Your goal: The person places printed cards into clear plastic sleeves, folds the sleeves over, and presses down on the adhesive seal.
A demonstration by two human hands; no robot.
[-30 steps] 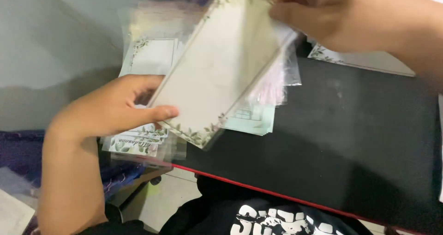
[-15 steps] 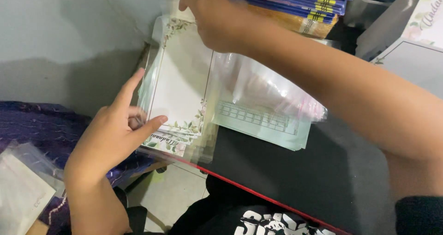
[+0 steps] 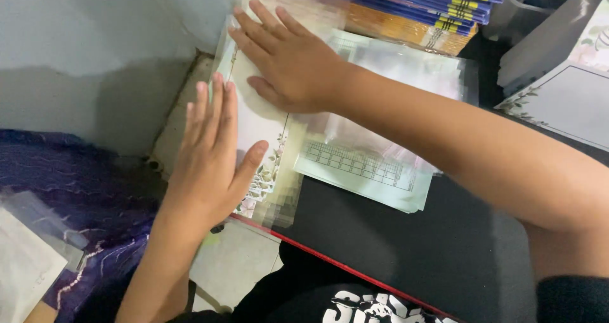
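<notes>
While both palms pressed flat, fingers spread and gripping nothing, the left hand (image 3: 209, 164) and right hand (image 3: 292, 63) held down a floral-bordered card (image 3: 257, 123) inside a clear plastic sleeve (image 3: 282, 205) at the left edge of a black table (image 3: 406, 247). More sleeved sheets (image 3: 368, 171) lay just beside it, near stacked booklets (image 3: 431, 12).

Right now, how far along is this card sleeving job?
Done: floral-bordered cards in clear sleeves lie piled on the black table. In hand: the left hand and right hand press one sleeved card flat. Left: unsleeved cards at far right.
</notes>
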